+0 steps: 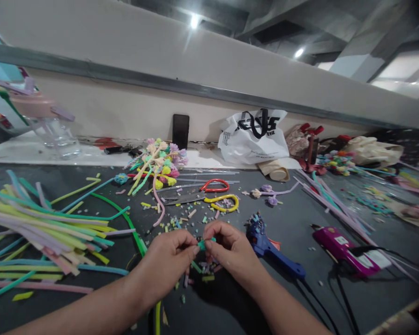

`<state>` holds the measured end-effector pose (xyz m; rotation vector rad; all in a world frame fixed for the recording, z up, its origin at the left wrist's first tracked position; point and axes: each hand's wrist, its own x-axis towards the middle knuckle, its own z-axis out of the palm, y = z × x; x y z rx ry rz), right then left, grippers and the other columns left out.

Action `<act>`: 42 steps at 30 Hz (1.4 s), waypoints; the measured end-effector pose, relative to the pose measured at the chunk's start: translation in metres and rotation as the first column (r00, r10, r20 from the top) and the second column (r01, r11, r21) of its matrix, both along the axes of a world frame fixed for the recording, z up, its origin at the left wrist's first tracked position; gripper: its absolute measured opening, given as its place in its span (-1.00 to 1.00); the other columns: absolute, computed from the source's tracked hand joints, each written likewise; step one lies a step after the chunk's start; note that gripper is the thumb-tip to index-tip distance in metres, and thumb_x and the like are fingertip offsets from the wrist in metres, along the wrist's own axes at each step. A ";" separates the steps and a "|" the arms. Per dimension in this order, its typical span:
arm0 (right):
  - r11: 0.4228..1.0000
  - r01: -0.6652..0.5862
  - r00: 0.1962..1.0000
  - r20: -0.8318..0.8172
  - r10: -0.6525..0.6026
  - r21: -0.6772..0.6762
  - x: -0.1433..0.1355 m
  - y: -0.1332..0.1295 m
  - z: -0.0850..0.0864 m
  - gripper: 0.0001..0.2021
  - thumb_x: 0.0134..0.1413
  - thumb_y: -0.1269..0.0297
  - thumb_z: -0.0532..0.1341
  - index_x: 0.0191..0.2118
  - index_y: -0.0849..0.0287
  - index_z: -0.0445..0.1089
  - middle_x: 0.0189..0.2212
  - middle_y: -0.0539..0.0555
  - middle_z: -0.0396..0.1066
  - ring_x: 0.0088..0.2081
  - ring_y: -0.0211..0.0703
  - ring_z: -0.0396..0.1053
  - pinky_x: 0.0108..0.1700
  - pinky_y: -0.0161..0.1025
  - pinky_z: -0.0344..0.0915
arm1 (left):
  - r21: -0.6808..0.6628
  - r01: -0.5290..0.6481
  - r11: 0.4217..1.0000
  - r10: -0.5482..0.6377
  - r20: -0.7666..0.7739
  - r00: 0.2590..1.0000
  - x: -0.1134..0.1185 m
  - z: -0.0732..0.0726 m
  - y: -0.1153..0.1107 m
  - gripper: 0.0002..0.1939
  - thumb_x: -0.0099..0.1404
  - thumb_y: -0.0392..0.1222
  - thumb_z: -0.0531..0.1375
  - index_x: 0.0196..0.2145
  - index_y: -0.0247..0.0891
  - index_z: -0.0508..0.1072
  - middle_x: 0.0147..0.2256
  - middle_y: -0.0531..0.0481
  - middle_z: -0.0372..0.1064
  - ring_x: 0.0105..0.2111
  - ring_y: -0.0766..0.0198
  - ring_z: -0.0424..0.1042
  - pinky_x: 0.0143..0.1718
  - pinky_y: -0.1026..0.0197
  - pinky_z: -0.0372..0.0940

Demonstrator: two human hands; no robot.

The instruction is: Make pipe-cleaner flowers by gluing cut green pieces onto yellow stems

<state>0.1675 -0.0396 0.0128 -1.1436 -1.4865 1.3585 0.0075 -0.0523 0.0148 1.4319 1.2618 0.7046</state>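
The left hand (pixel 165 258) and the right hand (pixel 233 251) meet low in the middle of the view, over a dark tabletop (pixel 209 321). Between their fingertips is a small teal fuzzy piece (pixel 204 244), pinched by thumb and forefinger of each hand; its exact shape is hard to make out, as the fingers cover part of it. Beneath and beyond the hands lie scattered clipped bits (pixel 192 214) in green, yellow, pink and lilac. Just past them rest scissors (pixel 188 200) with one red and one yellow handle loop, blades pointing left. A large loose bundle of pastel pipe cleaners (pixel 49 228) spreads over the left side, and a cluster of pipe-cleaner flowers (pixel 160 163) lies near the back edge. To the right of the right hand are a blue glue gun (pixel 274 251) and, farther right, a magenta device (pixel 347 251) with black cables. A lilac flower sprig (pixel 274 193) lies right of the scissors. Along the wall, a dark phone (pixel 180 131) stands upright, with a white bag (pixel 254 139) to its right and a clear pitcher (pixel 57 137) at far left.
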 end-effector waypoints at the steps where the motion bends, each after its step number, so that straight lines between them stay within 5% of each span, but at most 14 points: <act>1: 1.000 0.003 1.000 0.009 -0.003 0.010 0.000 0.000 0.000 -0.90 -0.15 0.34 0.23 -0.49 0.17 0.26 -0.47 -0.06 0.24 -0.57 -0.37 0.24 -0.53 -0.38 0.22 | 0.034 0.009 0.999 -0.008 -0.024 1.000 0.000 0.000 0.000 -0.80 0.12 -0.14 0.04 -0.49 -0.27 0.39 -0.65 0.13 0.23 -0.61 0.37 0.27 -0.57 0.35 0.12; 6: 1.000 -0.008 0.999 0.037 0.007 0.025 0.000 0.001 -0.004 -0.93 -0.13 0.36 0.19 -0.48 0.16 0.25 -0.44 -0.04 0.22 -0.59 -0.37 0.23 -0.55 -0.38 0.21 | 0.160 0.028 0.987 -0.010 -0.111 0.994 -0.001 0.003 0.000 -0.79 0.12 -0.19 0.03 -0.55 -0.27 0.39 -0.65 0.12 0.23 -0.58 0.37 0.27 -0.53 0.34 0.12; 9: 0.995 -0.015 0.993 0.114 0.003 0.103 0.004 0.001 -0.004 -0.96 -0.10 0.38 0.18 -0.46 0.15 0.27 -0.43 -0.03 0.24 -0.55 -0.34 0.24 -0.54 -0.37 0.20 | 0.044 0.028 0.999 -0.025 -0.049 0.998 0.001 0.001 0.001 -0.81 0.12 -0.15 0.05 -0.46 -0.28 0.41 -0.66 0.14 0.22 -0.64 0.38 0.26 -0.60 0.36 0.12; 13: 0.938 -0.066 0.964 0.264 -0.029 0.342 0.009 0.000 -0.002 -0.93 -0.10 0.46 0.16 -0.45 0.15 0.31 -0.41 0.02 0.30 -0.38 -0.23 0.27 -0.39 -0.34 0.21 | -0.141 0.038 0.989 -0.020 0.123 0.992 0.001 -0.005 0.004 -0.59 0.16 -0.01 0.02 -0.09 -0.28 0.25 -0.68 0.18 0.24 -0.76 0.39 0.22 -0.72 0.37 0.08; 15: 0.917 -0.089 0.957 0.290 -0.030 0.388 0.010 -0.001 -0.002 -0.90 -0.09 0.47 0.15 -0.42 0.14 0.31 -0.40 0.02 0.31 -0.36 -0.22 0.27 -0.37 -0.33 0.20 | -0.153 0.094 0.984 -0.071 0.149 0.986 0.000 -0.007 0.004 -0.59 0.18 0.08 -0.04 -0.20 -0.30 0.29 -0.73 0.17 0.22 -0.80 0.43 0.16 -0.74 0.40 0.04; 20: 0.921 -0.114 0.960 0.282 0.004 0.373 0.008 -0.006 -0.003 -0.76 -0.10 0.51 0.14 -0.24 0.10 0.25 -0.33 0.02 0.28 -0.40 -0.27 0.25 -0.37 -0.34 0.21 | -0.217 0.174 0.961 -0.137 0.176 0.975 -0.003 -0.011 0.004 -0.58 0.16 0.14 -0.02 -0.54 -0.29 0.29 -0.77 0.17 0.14 -0.81 0.51 -0.01 -0.77 0.43 -0.11; 28: 0.947 -0.088 0.984 0.174 0.034 0.308 0.007 -0.008 0.001 -0.61 -0.08 0.52 0.15 -0.10 0.04 0.13 -0.21 0.04 0.22 -0.39 -0.29 0.25 -0.40 -0.35 0.22 | -0.123 0.079 0.989 -0.058 0.164 0.985 0.000 -0.006 0.004 -0.68 0.15 -0.01 0.05 -0.59 -0.30 0.26 -0.72 0.18 0.11 -0.74 0.51 0.06 -0.70 0.43 -0.05; 42: 0.964 -0.079 0.996 0.061 0.065 0.255 0.011 0.001 -0.007 -0.81 0.04 0.21 0.15 -0.23 0.15 0.23 -0.44 -0.02 0.22 -0.41 -0.27 0.20 -0.38 -0.34 0.16 | -0.158 0.053 0.986 -0.030 0.146 0.989 0.004 -0.012 0.003 -0.89 0.11 -0.17 0.05 -0.45 -0.27 0.23 -0.79 0.20 0.19 -0.85 0.47 0.11 -0.81 0.45 0.00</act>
